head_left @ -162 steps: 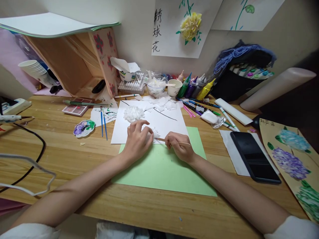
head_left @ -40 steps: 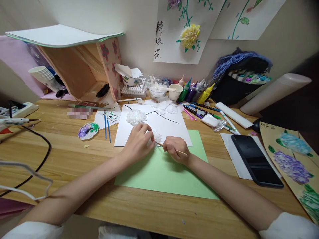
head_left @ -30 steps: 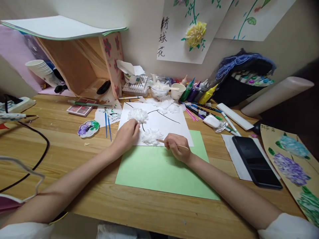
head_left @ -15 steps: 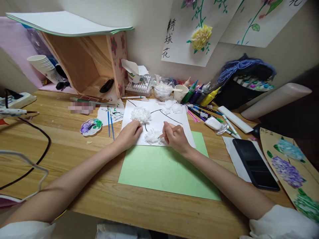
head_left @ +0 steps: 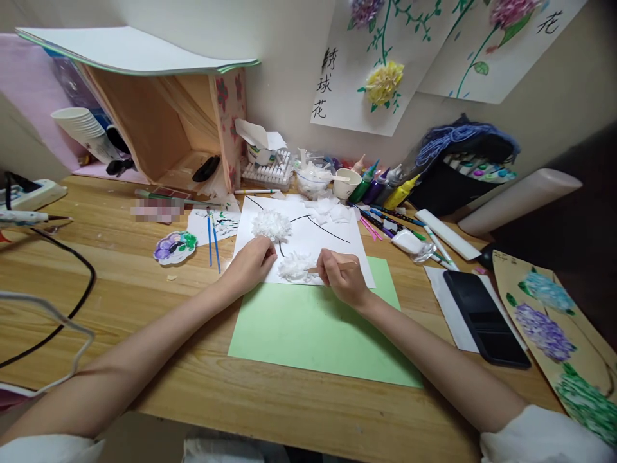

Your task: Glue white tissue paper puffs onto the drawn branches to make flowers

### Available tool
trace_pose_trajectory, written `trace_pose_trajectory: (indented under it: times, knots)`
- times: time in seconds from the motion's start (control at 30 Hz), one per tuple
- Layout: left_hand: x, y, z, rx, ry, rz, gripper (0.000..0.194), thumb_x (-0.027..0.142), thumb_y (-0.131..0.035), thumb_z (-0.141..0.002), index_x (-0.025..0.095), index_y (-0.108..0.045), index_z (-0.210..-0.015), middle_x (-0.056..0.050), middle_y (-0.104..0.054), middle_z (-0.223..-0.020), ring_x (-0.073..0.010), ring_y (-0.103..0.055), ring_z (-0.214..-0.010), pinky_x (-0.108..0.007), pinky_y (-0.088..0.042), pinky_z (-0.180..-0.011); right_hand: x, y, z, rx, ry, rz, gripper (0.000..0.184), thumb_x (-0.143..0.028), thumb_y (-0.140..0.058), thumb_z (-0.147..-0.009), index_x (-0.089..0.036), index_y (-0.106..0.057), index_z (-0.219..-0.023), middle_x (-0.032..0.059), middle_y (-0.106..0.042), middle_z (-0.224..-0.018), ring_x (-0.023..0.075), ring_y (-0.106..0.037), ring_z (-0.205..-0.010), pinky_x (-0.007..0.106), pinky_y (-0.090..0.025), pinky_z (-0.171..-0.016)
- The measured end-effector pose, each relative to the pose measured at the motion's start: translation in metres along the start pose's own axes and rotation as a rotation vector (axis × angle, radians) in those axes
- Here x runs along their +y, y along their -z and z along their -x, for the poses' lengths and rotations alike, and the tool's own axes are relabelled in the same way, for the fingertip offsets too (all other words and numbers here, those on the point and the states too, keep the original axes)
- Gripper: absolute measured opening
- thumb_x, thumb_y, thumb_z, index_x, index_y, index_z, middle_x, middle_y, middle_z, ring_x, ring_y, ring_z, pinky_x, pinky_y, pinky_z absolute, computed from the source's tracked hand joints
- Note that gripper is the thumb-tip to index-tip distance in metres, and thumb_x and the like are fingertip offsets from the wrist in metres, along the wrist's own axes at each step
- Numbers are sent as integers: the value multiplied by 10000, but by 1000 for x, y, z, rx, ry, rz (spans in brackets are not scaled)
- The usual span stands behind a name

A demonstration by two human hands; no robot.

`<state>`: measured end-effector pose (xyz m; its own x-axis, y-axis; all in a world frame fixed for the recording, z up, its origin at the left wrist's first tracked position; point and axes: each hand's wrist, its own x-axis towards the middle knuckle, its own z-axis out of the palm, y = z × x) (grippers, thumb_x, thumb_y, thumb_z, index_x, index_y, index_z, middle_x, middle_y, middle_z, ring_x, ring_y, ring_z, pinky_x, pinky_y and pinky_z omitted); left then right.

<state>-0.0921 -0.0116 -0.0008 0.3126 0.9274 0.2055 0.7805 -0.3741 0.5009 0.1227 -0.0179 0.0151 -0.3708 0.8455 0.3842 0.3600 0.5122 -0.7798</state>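
At the frame's centre, a thin wooden stick (head_left: 348, 264) is pinched in the curled right hand (head_left: 342, 275), while the loosely closed left hand (head_left: 255, 260) is rested on white paper (head_left: 328, 254).

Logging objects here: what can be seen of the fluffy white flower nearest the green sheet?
The fluffy white flower is a low cluster of ragged, paper-like petals, no paint showing. It lies on the white rectangular sheet, by its near edge; whether glued cannot be told. A thin tan stick held by the right hand reaches its right side.
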Motion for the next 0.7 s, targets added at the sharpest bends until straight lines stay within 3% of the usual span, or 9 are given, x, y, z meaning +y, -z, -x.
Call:
trace_pose_trajectory:
  times: [0.1, 0.33, 0.43, 0.57, 0.63, 0.7]
  knots:
    - [0, 0, 0, -3, -1, 0, 72, 198, -413, -835, 185, -465, -788, -34, -536, -792, -167, -490, -721, -286, -374, -632, 2, -3, -6, -18, -28, 17, 487, -413, -284, -932, -222, -424, -508, -31, -400, -367, 115, -468, -407, 257, -435, -519]
    - [1, 0, -1, -4, -4, -7, 79, 207, -409, -836, 187, -467, -787, -37, -531, -785, -171, -494, -726, -288, -378, -626, -4, -9, -34, -3, -293, -22, 536, -488, -319, -906, -208, -420, -460, -38, -381, -280, 109, -463, -336, 244, -422, -487]
    - [1, 0, 0, -6, -7, -20, 79, 211, -408, -835, 189, -466, -787, -38, -528, -787, -175, -493, -730, -293, -382, -632, -5, -4, -34, 5, -278, -97, 527, -517, -355, -885, -201, -436, -472, -43, -384, -287, 105, -446, -324, 236, -395, -449]
    - [2, 1, 0, -1, -6, -18, 85, 204, -397, -835, 188, -458, -778, -39, -526, -786, -180, -494, -742, -299, -388, -644, 2, 19, -30, 291, -222, -220, 496, -526, -312, -897, -200, -449, -549, -56, -386, -346, 86, -364, -297, 229, -298, -367]
    - [2, 2, 0, 0, -3, -5, 86, 200, -398, -831, 189, -460, -773, -40, -527, -782, -180, -496, -738, -301, -391, -645, 12, 32, -32, 377, -148, -187, 426, -486, -326, -909, -197, -492, -644, -33, -484, -464, 100, -454, -395, 226, -341, -418]
    - [2, 3, 0, 5, -2, 9, 85, 201, -402, -825, 190, -468, -773, -41, -533, -784, -181, -501, -736, -303, -395, -644, 25, 40, -38, 334, -44, -37, 327, -424, -371, -913, -195, -541, -754, 9, -582, -643, 134, -554, -595, 248, -419, -563]
